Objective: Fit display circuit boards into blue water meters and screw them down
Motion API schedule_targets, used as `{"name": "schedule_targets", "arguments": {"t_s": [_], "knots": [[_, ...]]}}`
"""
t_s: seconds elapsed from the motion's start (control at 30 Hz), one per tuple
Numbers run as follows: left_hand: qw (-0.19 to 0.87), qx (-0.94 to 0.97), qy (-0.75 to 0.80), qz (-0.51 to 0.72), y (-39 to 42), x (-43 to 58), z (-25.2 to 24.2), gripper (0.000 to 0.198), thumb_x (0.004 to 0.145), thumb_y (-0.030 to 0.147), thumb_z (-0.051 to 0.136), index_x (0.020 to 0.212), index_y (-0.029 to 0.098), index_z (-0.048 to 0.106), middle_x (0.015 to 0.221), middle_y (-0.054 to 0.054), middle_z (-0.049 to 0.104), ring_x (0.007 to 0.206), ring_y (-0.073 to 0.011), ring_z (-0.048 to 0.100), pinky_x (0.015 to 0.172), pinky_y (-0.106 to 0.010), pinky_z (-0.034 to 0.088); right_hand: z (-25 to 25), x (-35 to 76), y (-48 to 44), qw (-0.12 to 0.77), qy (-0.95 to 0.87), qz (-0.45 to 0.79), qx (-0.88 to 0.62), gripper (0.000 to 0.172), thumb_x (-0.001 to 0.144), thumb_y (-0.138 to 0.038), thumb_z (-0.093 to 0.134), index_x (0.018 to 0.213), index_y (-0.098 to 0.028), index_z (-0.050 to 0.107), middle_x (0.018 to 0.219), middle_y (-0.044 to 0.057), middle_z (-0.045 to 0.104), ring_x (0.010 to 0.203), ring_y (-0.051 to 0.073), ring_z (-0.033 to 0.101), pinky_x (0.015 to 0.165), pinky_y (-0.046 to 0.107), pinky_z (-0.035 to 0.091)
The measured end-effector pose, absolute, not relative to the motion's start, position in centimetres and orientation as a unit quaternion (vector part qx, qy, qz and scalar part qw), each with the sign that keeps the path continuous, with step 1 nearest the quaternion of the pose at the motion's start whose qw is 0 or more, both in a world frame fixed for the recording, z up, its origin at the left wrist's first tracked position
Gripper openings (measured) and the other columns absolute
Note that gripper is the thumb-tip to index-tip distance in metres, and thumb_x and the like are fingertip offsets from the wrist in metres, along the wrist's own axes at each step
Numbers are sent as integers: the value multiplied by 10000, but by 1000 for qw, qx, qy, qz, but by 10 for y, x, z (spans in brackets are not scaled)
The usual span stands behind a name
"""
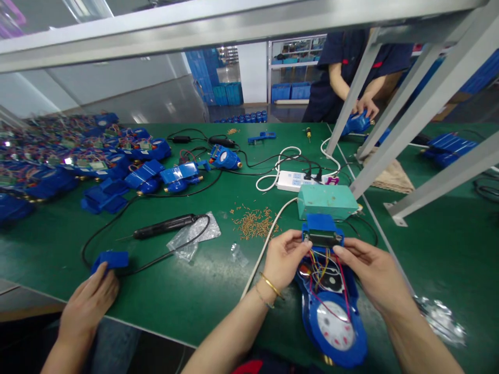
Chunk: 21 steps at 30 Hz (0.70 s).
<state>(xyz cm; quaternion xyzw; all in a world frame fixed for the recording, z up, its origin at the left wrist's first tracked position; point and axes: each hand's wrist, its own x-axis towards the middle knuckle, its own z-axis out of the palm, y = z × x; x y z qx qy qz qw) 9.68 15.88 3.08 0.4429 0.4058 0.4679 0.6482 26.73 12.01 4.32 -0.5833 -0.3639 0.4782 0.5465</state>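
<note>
While the person's hands work at the near edge of a green worktop (210, 306), a blue plastic water meter (331, 332) lies open with its white dial facing up and red, yellow and black wires (322, 270) fanning from its casing. The left hand (284, 259), a gold bangle at the wrist, and the right hand (374, 275) close from either side on a blue module (323, 234) wired to the meter, the fingers narrowed to a firm hold on its ends. Just beyond stands a shut teal plastic box (327, 201), its contents hidden, beside a white power strip (294, 181) trailing cables. Loose copper-coloured pellets (253, 223) lie scattered to the left, near a clear plastic bag (191, 236) and what appears to be a black soldering iron (163, 227). Assembled blue meters (50, 166) crowd the far-left end of the worktop. A co-worker's hand (88, 306) rests on a blue cover (111, 261) at the near-left edge. Past grey steel rack uprights (424, 106), a second worker's hands (364, 106) grip another blue meter (356, 124) at the far-right corner, with blue crates (290, 91) on distant shelving.
</note>
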Motion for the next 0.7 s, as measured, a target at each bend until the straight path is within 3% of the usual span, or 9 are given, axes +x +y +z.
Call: {"name": "schedule_targets", "arguments": {"t_s": [0.13,0.27,0.43,0.57,0.7], "knots": [[701,348,406,472,154,93,36,437,616,360,850,929,138,641,770,-16,695,626,-92,621,627,-206,504,44,256,119,573,-341,432,-606,338,564,-390,877,813,-185,777,734,48,753,627,187,714,608,223,609],[752,300,400,429,146,91,43,382,586,373,863,757,86,677,606,-18,650,507,-57,544,500,-160,423,40,251,117,588,-355,367,-627,301,572,-383,848,796,-195,778,708,34,749,606,179,712,585,202,604],[795,248,386,397,145,93,49,394,569,395,859,729,56,734,796,-134,744,526,-40,537,456,-127,387,36,251,115,582,-389,292,-651,294,594,-391,813,792,-179,774,715,42,750,616,185,715,599,201,605],[802,235,393,384,147,95,50,378,575,396,846,682,56,718,788,-161,757,479,-35,527,392,-121,318,36,249,112,583,-404,262,-654,286,601,-390,797,794,-179,775,705,40,748,606,185,714,585,194,602],[796,244,405,377,145,95,52,353,579,380,826,674,66,698,775,-158,764,450,-40,543,385,-132,323,36,248,109,585,-414,252,-650,269,624,-385,787,808,-188,777,721,35,753,618,182,719,584,184,600]]}}
